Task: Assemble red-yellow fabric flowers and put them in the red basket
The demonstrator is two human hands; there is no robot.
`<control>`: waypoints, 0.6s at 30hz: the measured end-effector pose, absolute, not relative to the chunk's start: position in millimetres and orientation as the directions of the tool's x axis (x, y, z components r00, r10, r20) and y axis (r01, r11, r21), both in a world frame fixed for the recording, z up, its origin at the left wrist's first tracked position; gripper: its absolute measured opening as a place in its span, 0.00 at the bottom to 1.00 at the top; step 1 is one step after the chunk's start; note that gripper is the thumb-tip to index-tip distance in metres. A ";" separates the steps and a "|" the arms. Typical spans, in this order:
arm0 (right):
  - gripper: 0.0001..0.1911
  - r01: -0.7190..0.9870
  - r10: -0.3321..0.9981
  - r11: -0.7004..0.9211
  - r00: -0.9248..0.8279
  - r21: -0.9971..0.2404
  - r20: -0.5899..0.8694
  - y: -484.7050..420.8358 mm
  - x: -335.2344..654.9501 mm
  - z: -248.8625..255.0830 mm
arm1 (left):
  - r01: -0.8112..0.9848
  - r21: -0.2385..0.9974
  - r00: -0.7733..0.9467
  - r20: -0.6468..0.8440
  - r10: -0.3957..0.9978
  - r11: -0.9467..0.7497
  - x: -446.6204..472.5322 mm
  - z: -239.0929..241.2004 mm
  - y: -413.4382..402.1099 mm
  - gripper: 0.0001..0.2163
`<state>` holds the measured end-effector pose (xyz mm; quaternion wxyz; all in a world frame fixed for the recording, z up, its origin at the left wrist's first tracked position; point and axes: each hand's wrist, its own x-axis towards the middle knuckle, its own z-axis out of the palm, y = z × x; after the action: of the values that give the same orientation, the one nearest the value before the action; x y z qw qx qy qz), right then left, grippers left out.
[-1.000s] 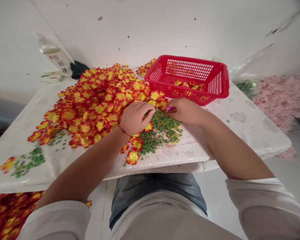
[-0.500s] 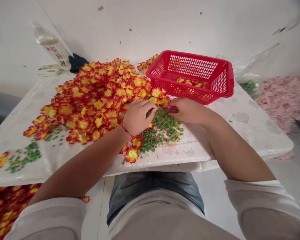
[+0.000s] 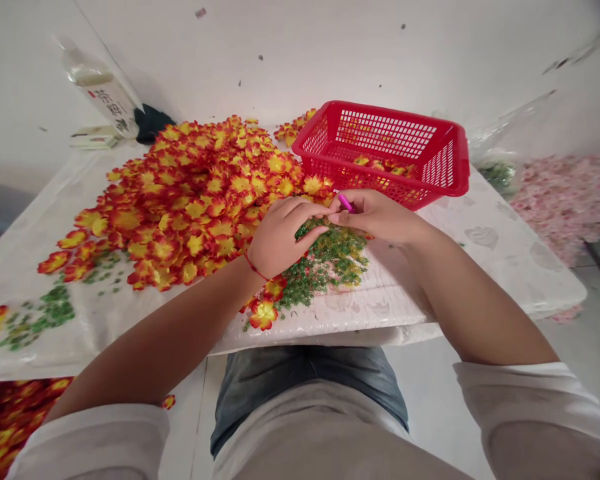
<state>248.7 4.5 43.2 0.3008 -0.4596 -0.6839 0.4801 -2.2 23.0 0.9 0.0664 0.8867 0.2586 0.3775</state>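
My left hand (image 3: 280, 237) is curled, fingers pinched together over a heap of small green plastic pieces (image 3: 330, 263); what it pinches is too small to name. My right hand (image 3: 375, 217) meets it fingertip to fingertip and grips a thin pink tool (image 3: 345, 202). A big pile of red-and-yellow fabric flowers (image 3: 185, 193) lies just left of both hands. A red plastic basket (image 3: 430, 137) with a few flowers inside stands right behind my right hand.
White table (image 3: 505, 253) with its front edge near my lap. A bottle (image 3: 103, 93) and a dark object stand at the back left. Pink flowers (image 3: 560, 197) lie off the right side. More red-yellow flowers (image 3: 10, 427) lie below the table at left.
Both hands lifted slightly off the green heap and came together, fingertips now touching. The pink tool tilted upward in my right hand.
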 end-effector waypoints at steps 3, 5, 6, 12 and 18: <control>0.24 0.255 0.890 0.051 -0.450 -0.966 -0.072 6.9 246.9 36.7 | 0.390 0.310 0.583 0.646 0.493 -0.867 -2.4 -2.5 24.9 0.06; 0.25 0.208 0.886 0.038 -0.459 -0.978 -0.063 9.1 246.6 32.0 | 0.380 0.322 0.573 0.654 0.494 -0.867 -2.6 -3.9 26.0 0.04; 0.26 0.185 0.889 0.039 -0.455 -0.982 -0.050 10.0 246.6 29.9 | 0.372 0.329 0.569 0.658 0.493 -0.868 -2.5 -4.1 26.2 0.04; 0.27 0.124 0.929 0.046 -0.369 -0.991 -0.003 8.7 243.5 26.7 | 0.292 0.387 0.523 0.701 0.485 -0.875 -1.0 -1.0 22.4 0.02; 0.32 0.021 0.987 -0.009 -0.159 -1.000 -0.013 10.3 240.9 34.8 | 0.340 0.526 0.386 0.677 0.626 -0.779 0.1 -1.3 18.9 0.03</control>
<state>240.9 10.3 34.8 0.4506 -0.4661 -0.5406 0.5362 0.1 18.9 -1.3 0.1525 0.8185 0.2951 0.4688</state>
